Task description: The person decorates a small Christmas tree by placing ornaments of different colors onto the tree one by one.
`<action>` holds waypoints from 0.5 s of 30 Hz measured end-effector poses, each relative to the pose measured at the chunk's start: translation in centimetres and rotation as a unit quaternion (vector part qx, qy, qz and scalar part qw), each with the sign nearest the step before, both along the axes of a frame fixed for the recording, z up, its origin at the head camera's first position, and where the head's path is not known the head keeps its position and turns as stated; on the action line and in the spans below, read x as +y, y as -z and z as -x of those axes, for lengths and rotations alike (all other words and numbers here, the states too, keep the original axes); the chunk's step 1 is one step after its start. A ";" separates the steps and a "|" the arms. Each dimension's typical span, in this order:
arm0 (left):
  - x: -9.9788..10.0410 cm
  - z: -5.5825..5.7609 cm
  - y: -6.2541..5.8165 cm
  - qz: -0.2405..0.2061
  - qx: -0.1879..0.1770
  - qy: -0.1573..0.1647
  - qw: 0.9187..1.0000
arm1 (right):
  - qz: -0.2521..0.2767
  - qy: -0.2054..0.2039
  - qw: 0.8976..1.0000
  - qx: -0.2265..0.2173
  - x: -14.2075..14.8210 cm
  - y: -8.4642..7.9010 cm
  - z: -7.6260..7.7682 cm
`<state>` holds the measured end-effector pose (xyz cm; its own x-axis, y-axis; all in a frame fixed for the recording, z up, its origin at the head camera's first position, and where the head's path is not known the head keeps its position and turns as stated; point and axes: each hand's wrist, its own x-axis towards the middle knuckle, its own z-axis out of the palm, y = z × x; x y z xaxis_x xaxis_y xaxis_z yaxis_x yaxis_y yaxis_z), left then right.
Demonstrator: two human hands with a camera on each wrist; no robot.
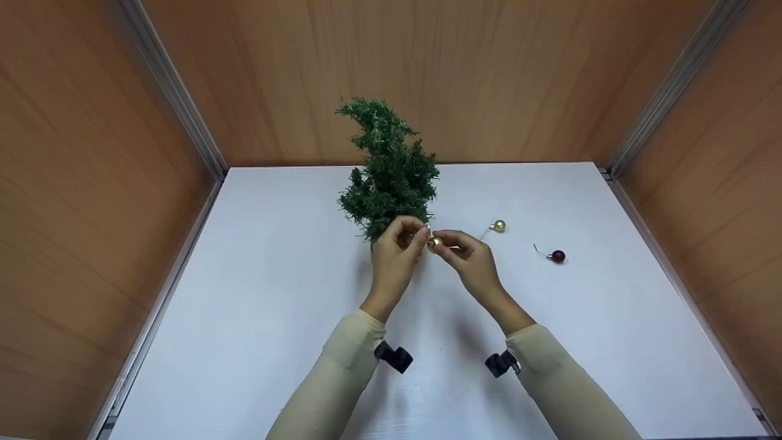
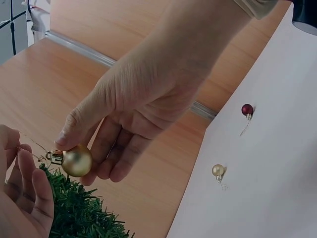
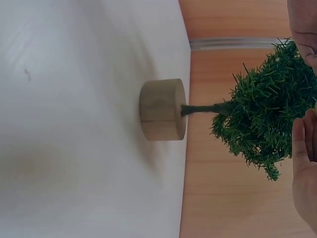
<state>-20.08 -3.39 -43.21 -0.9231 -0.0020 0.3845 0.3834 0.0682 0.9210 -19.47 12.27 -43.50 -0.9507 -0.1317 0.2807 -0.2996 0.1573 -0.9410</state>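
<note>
A small gold ball ornament point(image 2: 77, 160) with a thin string is held between both hands, just in front of an artificial green Christmas tree point(image 1: 391, 171). My right hand point(image 1: 473, 260) pinches the ball between thumb and fingers. Thumb and fingertips of my left hand point(image 1: 394, 256) pinch the string at its cap, close to the lower branches. In the right wrist view, the tree stands upright on a round wooden base point(image 3: 162, 110); the ball is mostly cut off there by the frame edge.
Another gold ball point(image 1: 499, 226) lies on the white table point(image 1: 275, 318) to the right of the hands. A dark red ball point(image 1: 556, 256) with its string lies farther right. Wooden panels point(image 1: 489, 79) enclose the back and both sides.
</note>
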 end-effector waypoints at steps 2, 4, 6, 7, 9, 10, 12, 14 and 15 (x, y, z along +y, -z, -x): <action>0.0 0.0 0.0 -0.001 0.001 -0.003 1.000 | 0.004 -0.004 1.000 -0.005 0.0 0.0 0.0; 0.0 0.0 0.0 -0.002 0.003 -0.005 1.000 | 0.003 -0.008 1.000 -0.010 0.0 0.0 0.0; 0.0 0.0 -0.1 -0.003 0.004 -0.006 1.000 | 0.003 -0.012 1.000 -0.011 0.0 0.0 0.0; 0.0 0.0 -0.1 -0.004 0.005 -0.006 1.000 | 0.001 -0.013 1.000 -0.012 -0.1 0.0 0.0; -0.1 0.0 -0.1 -0.007 0.007 -0.003 1.000 | -0.002 -0.018 1.000 -0.010 -0.1 -0.1 0.1; -0.1 0.0 -0.1 -0.007 0.007 -0.002 1.000 | -0.003 -0.022 1.000 -0.009 -0.1 -0.1 0.1; -0.1 0.0 -0.2 -0.008 0.009 -0.001 1.000 | -0.004 -0.031 0.999 -0.010 -0.2 -0.2 0.1; -0.2 0.0 -0.2 -0.006 0.010 -0.001 1.000 | -0.006 -0.039 0.999 -0.013 -0.3 -0.2 0.1; -0.2 0.0 -0.2 -0.005 0.009 -0.002 1.000 | -0.007 -0.043 0.999 -0.015 -0.3 -0.2 0.1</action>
